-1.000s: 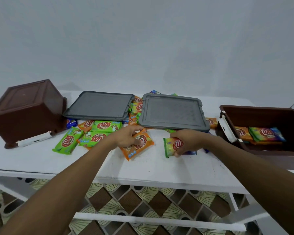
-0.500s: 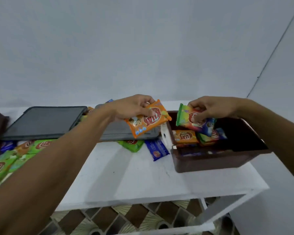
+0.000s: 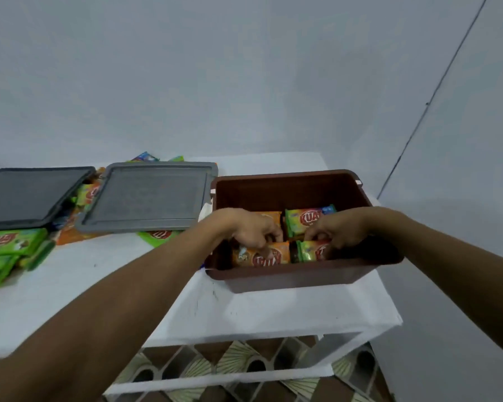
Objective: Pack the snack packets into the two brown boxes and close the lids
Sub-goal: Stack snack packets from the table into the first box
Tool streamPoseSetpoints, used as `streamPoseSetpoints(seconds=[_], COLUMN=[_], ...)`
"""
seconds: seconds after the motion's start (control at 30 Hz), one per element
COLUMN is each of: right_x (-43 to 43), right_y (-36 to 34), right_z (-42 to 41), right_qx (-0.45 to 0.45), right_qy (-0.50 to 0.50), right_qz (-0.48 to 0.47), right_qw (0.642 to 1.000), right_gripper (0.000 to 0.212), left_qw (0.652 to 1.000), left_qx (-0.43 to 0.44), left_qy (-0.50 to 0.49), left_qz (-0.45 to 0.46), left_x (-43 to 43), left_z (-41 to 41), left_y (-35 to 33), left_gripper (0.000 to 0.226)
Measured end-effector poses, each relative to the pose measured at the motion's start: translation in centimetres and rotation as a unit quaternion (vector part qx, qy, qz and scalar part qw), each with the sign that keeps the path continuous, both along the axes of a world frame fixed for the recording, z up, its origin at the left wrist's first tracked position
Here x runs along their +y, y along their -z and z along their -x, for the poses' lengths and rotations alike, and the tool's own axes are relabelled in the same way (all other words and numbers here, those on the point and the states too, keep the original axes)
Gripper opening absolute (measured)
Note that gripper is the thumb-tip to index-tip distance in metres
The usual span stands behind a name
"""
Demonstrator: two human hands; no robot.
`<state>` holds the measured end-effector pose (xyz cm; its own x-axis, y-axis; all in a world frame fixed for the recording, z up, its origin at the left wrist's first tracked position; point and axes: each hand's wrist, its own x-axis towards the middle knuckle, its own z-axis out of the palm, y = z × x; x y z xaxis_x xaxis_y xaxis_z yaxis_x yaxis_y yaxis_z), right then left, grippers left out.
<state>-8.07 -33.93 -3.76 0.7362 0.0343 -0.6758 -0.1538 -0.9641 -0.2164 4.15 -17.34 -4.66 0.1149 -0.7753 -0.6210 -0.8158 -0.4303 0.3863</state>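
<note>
Both hands are down inside the open brown plastic box (image 3: 291,274), which sits at the right end of the white table (image 3: 244,311). The left hand (image 3: 253,227) has its fingers closed over an orange foil snack packet (image 3: 262,256) against the box's near wall; the right hand (image 3: 336,230) pinches a green foil snack packet (image 3: 310,250) just beside it. Another green packet (image 3: 307,220) and an orange one already lie toward the box's far wall.

The likeliest trouble, as I judge it, is in the layering: the two held packets sit tilted against the near wall, and if released that way they may stand on edge or ride up, so the lid would not seat later. The foil looks slippery, so a packet could also slide over its neighbour when the fingers leave.

The box's near-right corner lies close to the table's edge, so a hard downward push could nudge it toward a drop.

Left of the box, two grey flat plastic lids (image 3: 148,195) rest on top of loose packets (image 3: 9,242); dragging those out carelessly could tip a lid or sweep packets off the table. The second brown box is not in view.
</note>
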Motion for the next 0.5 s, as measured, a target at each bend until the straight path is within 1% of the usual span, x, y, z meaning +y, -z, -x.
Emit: streamPoseSetpoints(seconds=[0.07, 0.17, 0.4, 0.5], right_x=[-0.09, -0.41, -0.79, -0.86], right_y=[0.78, 1.13, 0.94, 0.9], right_z=[0.05, 0.01, -0.29, -0.38], right_qx=[-0.026, -0.049, -0.008, -0.008], right_qy=[-0.007, -0.011, -0.046, -0.038], right_qz=[0.012, 0.0, -0.022, -0.038], right_qw=[1.0, 0.999, 0.999, 0.999], right_gripper=[0.049, 0.047, 0.044, 0.04], left_qw=[0.999, 0.998, 0.998, 0.996], left_qx=[-0.045, -0.053, -0.064, -0.078], left_qy=[0.008, -0.002, 0.018, 0.05], left_qz=[0.013, 0.023, 0.003, -0.004], left_x=[0.12, 0.23, 0.11, 0.05], left_z=[0.12, -0.04, -0.07, 0.06], left_y=[0.91, 1.33, 1.11, 0.75], left_gripper=[0.041, 0.045, 0.039, 0.04])
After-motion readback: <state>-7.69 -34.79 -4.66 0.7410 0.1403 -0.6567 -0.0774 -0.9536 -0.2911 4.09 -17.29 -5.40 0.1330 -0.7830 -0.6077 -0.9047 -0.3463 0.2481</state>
